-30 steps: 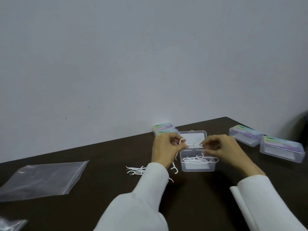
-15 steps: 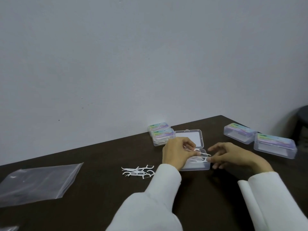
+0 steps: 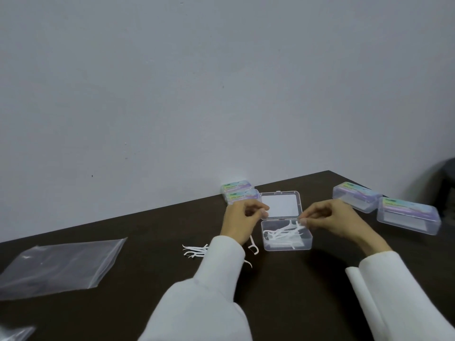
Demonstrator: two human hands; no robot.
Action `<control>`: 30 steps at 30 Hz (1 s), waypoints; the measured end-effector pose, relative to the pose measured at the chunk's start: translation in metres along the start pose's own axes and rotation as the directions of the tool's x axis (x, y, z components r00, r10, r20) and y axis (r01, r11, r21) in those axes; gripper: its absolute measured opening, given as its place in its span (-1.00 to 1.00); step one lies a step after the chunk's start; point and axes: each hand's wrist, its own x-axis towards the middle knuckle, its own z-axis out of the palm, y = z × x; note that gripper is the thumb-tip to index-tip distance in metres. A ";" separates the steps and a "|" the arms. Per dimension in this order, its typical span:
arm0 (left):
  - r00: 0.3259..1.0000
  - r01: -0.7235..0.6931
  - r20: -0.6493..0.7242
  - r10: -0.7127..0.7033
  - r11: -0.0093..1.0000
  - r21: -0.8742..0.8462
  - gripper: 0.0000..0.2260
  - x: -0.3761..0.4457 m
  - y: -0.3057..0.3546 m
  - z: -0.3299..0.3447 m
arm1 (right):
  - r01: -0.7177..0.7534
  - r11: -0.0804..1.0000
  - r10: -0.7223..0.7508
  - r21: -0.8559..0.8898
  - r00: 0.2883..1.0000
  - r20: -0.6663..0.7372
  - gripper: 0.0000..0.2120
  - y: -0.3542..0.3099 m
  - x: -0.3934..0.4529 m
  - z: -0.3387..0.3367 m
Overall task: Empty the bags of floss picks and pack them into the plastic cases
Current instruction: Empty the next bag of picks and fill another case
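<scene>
Lifting back off the case, the left hand now curls empty; the right hand pinches a pick inside. Loose picks remain.

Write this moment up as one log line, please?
step: packing | open case: part filled | right hand: pinching a pick over it | left hand: curled, empty | loose picks: on table

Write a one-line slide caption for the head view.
Right hand pinches a floss pick over the open plastic case; loose picks wait beside the left hand.
</scene>
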 end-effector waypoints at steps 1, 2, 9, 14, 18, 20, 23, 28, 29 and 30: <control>1.000 0.007 0.007 -0.007 1.000 -0.005 -0.90 0.000 -0.001 -0.003 | 0.024 0.999 -0.023 -0.028 1.000 0.005 -0.89 -0.001 0.000 0.002; 1.000 0.018 0.021 -0.018 1.000 -0.001 -0.90 -0.002 -0.003 -0.006 | 0.046 0.997 -0.046 -0.054 0.999 0.000 -0.89 -0.002 0.000 0.004; 0.996 0.009 0.086 -0.015 0.998 0.061 -0.87 -0.016 -0.013 -0.038 | 0.090 0.994 -0.092 -0.067 0.995 -0.028 -0.83 -0.001 0.005 0.010; 0.994 0.027 0.103 -0.033 0.998 0.063 -0.85 -0.026 -0.025 -0.070 | 0.090 0.977 -0.092 -0.196 0.996 -0.002 -0.83 0.001 0.003 0.009; 0.988 0.096 0.114 -0.105 0.992 0.077 -0.83 -0.034 -0.039 -0.091 | 0.098 0.955 -0.089 -0.279 0.995 0.043 -0.93 0.001 0.004 0.015; 0.981 0.125 0.139 -0.138 0.988 0.093 -0.81 -0.035 -0.044 -0.100 | 0.105 0.932 -0.095 -0.346 0.994 0.046 -0.89 0.001 0.004 0.018; 0.955 0.145 0.238 -0.175 0.980 0.138 -0.75 -0.034 -0.047 -0.117 | 0.146 0.929 -0.155 -0.341 0.988 0.000 -0.81 -0.002 0.003 0.017; 0.871 0.232 0.361 -0.334 0.926 0.298 -0.64 -0.035 -0.047 -0.137 | 0.202 0.907 -0.214 -0.370 0.977 0.009 -0.80 -0.007 0.005 0.017; 0.867 0.234 0.353 -0.353 0.912 0.338 -0.62 -0.035 -0.048 -0.137 | 0.197 0.900 -0.205 -0.389 0.979 0.022 -0.82 -0.007 0.005 0.018; 0.869 0.231 0.338 -0.362 0.900 0.371 -0.61 -0.035 -0.048 -0.135 | 0.195 0.894 -0.203 -0.403 0.979 0.023 -0.85 -0.008 0.006 0.020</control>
